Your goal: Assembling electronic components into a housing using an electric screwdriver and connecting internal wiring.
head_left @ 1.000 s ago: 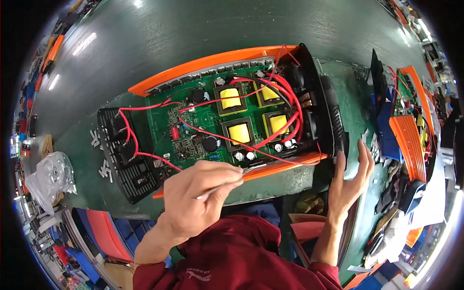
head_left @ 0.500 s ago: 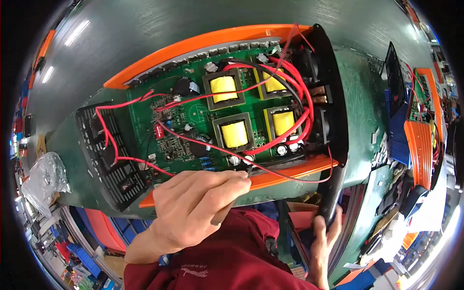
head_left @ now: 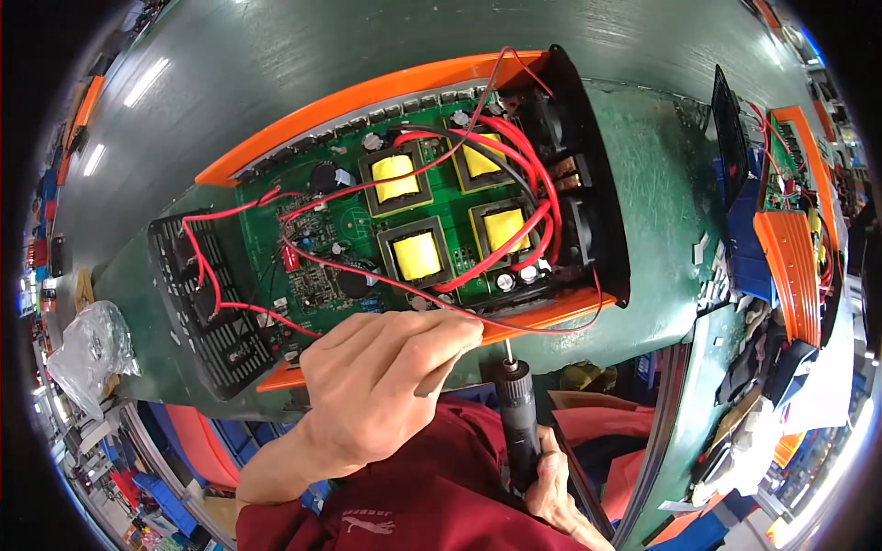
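An opened electronics case with orange side panels [head_left: 542, 314] lies across the bench, its green circuit board [head_left: 354, 225] showing yellow-wrapped transformers [head_left: 416, 256] and looped red wires [head_left: 548, 207]. My left hand [head_left: 381, 381] is against the near orange panel, fingers bent and pressed together; whatever its fingertips may hold is hidden. In my right hand [head_left: 551, 487] is a black electric screwdriver [head_left: 519, 422], gripped low on its body. Its bit points up at the near panel, just right of my left fingertips. Whether the tip touches the panel I cannot tell.
A slotted black end panel [head_left: 207, 308] lies at the case's left, joined by red wires. The black end plate [head_left: 597, 202] with fans stands at its right. Another orange case [head_left: 788, 275] is at the far right. A clear plastic bag [head_left: 92, 354] lies far left.
My right hand has brought the screwdriver leftward, from beside the black end plate to the near orange panel. The case's right end has shifted left. My left hand has barely moved.
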A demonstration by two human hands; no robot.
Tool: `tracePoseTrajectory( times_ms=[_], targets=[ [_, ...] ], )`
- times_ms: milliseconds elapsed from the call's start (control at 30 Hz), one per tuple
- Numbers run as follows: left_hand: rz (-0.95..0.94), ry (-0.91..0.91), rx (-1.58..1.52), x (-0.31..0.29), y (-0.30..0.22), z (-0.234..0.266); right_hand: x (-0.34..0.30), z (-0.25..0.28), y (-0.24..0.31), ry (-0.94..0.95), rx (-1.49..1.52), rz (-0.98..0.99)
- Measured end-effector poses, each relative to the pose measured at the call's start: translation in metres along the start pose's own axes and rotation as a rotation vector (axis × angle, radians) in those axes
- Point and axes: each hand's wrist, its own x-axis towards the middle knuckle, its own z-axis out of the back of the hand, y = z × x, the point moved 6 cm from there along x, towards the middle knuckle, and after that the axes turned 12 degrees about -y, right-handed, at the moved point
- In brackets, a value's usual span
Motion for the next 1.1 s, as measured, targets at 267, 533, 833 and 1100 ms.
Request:
tracePoseTrajectory(
  times_ms=[267,533,833,1100],
  targets=[
    [0.030,0.048,0.032,0.005,0.000,0.000,0.004,0.003,0.004,0.020,-0.046,-0.035],
    [0.066,0.111,0.000,0.009,0.006,-0.001,0.005,-0.005,0.009,0.148,0.351,-0.177],
    [-0.013,0.197,-0.031,0.015,-0.006,-0.010,0.005,0.002,0.000,0.206,0.228,-0.194],
    [0.061,-0.133,-0.514,0.030,-0.009,0.016,0.000,0.003,0.007,0.163,0.187,-0.227]
  ],
)
